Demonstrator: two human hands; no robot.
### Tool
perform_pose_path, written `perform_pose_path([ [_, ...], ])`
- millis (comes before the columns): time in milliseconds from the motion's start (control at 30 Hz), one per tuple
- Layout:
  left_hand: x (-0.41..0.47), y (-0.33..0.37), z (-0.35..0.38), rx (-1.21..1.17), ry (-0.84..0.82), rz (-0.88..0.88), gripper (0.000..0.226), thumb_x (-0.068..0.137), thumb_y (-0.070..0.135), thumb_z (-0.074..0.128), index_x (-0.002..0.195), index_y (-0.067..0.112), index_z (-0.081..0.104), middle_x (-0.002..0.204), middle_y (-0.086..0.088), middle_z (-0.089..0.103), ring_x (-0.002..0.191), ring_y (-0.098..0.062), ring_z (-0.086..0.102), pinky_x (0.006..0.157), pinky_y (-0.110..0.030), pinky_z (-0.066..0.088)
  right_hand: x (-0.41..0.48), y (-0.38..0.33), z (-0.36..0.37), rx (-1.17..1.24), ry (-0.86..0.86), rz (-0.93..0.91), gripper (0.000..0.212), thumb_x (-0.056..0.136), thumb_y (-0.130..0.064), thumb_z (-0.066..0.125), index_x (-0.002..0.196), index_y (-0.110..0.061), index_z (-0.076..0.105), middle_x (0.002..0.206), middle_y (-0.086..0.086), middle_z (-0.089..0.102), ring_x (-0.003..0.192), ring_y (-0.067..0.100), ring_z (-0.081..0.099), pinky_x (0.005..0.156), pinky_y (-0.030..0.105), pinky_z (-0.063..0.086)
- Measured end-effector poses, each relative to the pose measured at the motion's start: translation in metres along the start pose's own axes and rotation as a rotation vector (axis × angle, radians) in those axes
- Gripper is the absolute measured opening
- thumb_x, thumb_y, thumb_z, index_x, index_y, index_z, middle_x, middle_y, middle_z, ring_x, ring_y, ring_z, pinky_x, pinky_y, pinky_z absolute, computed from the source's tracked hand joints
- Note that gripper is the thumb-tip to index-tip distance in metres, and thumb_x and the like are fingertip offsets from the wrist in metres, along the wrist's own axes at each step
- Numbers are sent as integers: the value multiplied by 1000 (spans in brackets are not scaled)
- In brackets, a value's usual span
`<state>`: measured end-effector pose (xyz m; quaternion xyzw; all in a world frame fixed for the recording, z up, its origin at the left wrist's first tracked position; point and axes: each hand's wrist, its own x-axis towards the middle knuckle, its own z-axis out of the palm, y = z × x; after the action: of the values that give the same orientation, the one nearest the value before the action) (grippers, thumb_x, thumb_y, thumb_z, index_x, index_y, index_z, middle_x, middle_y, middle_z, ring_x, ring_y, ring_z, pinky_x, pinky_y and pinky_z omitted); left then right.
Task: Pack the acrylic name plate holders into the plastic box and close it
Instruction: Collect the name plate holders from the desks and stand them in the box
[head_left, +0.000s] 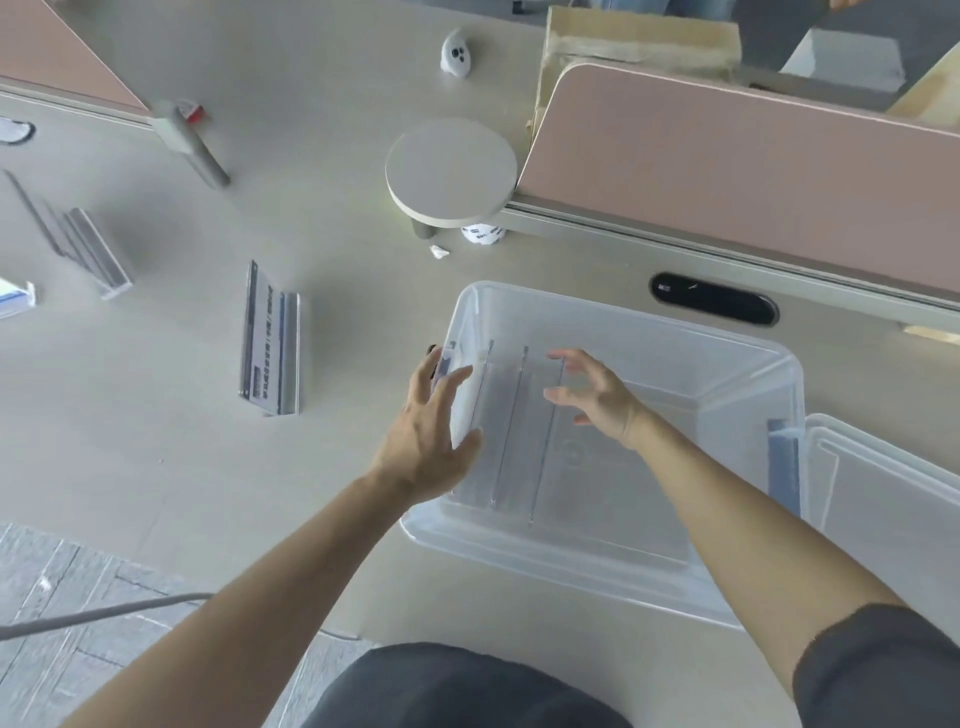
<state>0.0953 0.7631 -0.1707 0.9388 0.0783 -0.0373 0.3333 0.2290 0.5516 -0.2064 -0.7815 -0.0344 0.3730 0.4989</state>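
Observation:
A clear plastic box (737, 338) stands open on the desk in front of me. Inside its left half several clear acrylic name plate holders (511, 431) stand side by side on edge. My left hand (431, 431) hovers over the box's left rim with fingers spread, holding nothing. My right hand (592, 395) is inside the box above the holders, fingers apart and empty. Another holder with a printed insert (270, 343) lies on the desk left of the box. More clear holders (88, 249) lie farther left. The box lid (883, 499) lies to the right of the box.
A round raised stand (451, 169) sits behind the box, with a pink partition (727, 171) to its right. A white controller (456, 52) lies at the back. A cable grommet (714, 305) is behind the box. A grey cable (104, 613) hangs by the desk's front edge.

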Motion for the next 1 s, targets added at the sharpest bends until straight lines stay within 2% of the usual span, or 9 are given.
perform_pose_path([
  [100,-1,1,1,-39,49,-34,67,84,16,60,144,16,33,157,-8,17,139,-27,32,85,-32,44,9,10,7,79,35,1,49,72,-40,66,120,-40,58,137,-2,43,128,16,42,85,43,49],
  [200,-2,2,3,-14,59,-47,68,82,14,61,144,16,33,155,-11,19,120,-31,51,83,-36,48,8,20,6,35,80,-41,58,77,-41,66,132,-32,51,140,-3,44,137,14,37,96,36,40],
  [333,-1,3,2,31,29,-91,68,83,19,58,146,21,30,155,-6,21,108,-32,57,80,-39,50,-11,20,-10,-440,127,-159,82,88,-51,64,152,-25,22,158,6,25,146,20,25,112,32,24],
  [433,-1,3,3,30,27,-105,70,84,21,57,147,23,28,154,-5,24,112,-31,55,83,-38,49,-41,10,-7,-908,-38,-183,124,65,-91,48,154,-28,-10,164,7,-11,151,27,4,115,49,27],
  [500,-2,4,3,25,28,-113,70,84,20,56,148,24,27,153,-5,26,113,-32,55,83,-38,49,-53,9,5,-1178,-113,-111,141,52,-101,37,151,-22,-26,160,14,-26,151,32,-3,114,50,29],
  [567,-2,5,3,27,27,-127,70,85,21,56,148,25,26,152,-4,27,111,-30,55,83,-37,48,-58,11,14,-1287,-143,-53,148,49,-102,36,146,-16,-34,158,19,-28,151,34,-4,116,48,29],
  [700,-2,5,3,36,37,-142,69,85,22,55,148,28,26,148,-1,31,107,-28,56,80,-34,46,-59,8,18,-1233,-190,-15,154,49,-98,50,142,-15,-40,163,13,-16,151,28,6,113,48,33],
  [833,-3,4,4,30,57,-133,68,85,19,56,147,27,29,143,-2,36,107,-27,55,77,-30,42,-56,8,21,-962,-280,80,159,47,-84,71,131,-29,-52,165,10,1,146,27,26,112,43,35],
  [1000,-1,4,5,42,67,-131,67,84,18,56,146,27,31,140,-3,38,101,-27,56,73,-28,40,-53,16,23,-894,-285,43,158,45,-84,73,125,-38,-55,160,18,22,118,32,59,99,41,47],
])
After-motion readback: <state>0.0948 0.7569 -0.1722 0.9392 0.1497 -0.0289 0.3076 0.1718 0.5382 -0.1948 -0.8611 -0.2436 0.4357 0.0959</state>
